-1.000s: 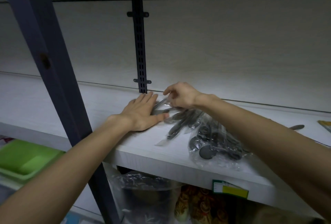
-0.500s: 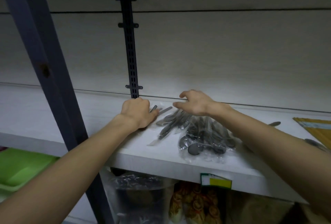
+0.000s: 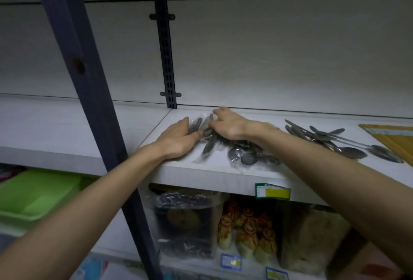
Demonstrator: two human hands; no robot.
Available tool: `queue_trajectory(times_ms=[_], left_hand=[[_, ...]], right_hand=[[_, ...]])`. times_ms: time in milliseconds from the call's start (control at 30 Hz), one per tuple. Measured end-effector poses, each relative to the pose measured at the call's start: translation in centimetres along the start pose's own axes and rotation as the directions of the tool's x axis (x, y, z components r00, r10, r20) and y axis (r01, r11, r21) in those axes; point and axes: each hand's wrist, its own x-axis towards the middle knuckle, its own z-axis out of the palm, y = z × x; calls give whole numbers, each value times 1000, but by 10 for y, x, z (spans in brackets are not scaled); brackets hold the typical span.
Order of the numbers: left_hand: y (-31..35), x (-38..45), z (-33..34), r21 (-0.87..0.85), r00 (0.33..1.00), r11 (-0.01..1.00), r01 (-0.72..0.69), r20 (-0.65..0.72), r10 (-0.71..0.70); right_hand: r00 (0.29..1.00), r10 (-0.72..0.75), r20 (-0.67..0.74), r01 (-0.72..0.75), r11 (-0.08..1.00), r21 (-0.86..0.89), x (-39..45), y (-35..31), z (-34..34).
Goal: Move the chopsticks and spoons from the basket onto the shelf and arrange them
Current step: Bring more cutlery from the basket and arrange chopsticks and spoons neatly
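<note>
Both hands up on the white shelf [image 3: 125,123], working one pile of bagged spoons [image 3: 237,150] at about 12 o'clock, just under the black slotted upright [image 3: 165,51] on the back wall. Left hand [image 3: 178,140] laid against the pile's 9 o'clock side, fingers curled round the handle ends, thumb tucked toward the plastic. Right hand [image 3: 230,126] on top from 3 o'clock, fingers bent and pinching the clear wrap over the handles; exact grip under the palm hard to make out. Round spoon bowls spilling toward the shelf's front edge at 6 o'clock of the hands. Well apart at 3 o'clock, a second cluster of loose spoons [image 3: 330,140] fanned on the same shelf, and beyond it, at the frame's right edge, a yellow chopstick pack [image 3: 393,136] with a pale printed strip, lettering too small to read. Green-and-yellow price tag [image 3: 272,192] stuck on the shelf lip at 5 o'clock, print illegible. Below, bagged goods [image 3: 243,230] with blue-edged tags [image 3: 231,261], also unreadable. Green basket [image 3: 33,194] down at 8 o'clock, behind the dark slanting post [image 3: 89,92].
</note>
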Motion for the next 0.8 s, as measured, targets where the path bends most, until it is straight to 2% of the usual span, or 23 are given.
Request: queue_trajectory(times_ms=[100,167,200,267,300,333,467,500,667,733,800], left_hand=[[-2,9,1,-93,998,995,41,-48,-46],[-4,14,3,-89,995,996,-10,-100,1],[-5,14,4,-79,990,995,-55,-132,44],[-3,14,2,-31,971,986,-164,-182,156],[0,14,0,16,962,978,-206,-181,205],[5,14,-1,58,957,970,-237,-156,243],[14,23,1,53,964,964,-260,72,256],[13,24,5,74,961,960,-269,84,263],[11,18,11,131,970,969,-208,-102,221],[16,14,8,132,966,976,-173,-173,194],[20,14,3,76,971,986,-146,-180,158]], right_hand=[[998,46,42,-43,997,-69,-4,-2,7],[997,24,72,-21,999,-29,-10,-6,6],[999,13,35,-13,1000,4,-13,-8,2],[986,39,-163,-35,999,27,-14,-4,-12],[964,72,-256,-72,997,9,-14,1,-20],[952,106,-289,-113,994,-9,-13,8,-27],[975,186,-125,-192,981,-36,-25,25,-32],[975,189,-113,-197,979,-56,-30,29,-31],[968,240,-74,-245,967,-72,-54,33,-10],[965,229,-129,-241,966,-91,-58,28,1],[952,224,-207,-227,974,10,-59,24,4]])
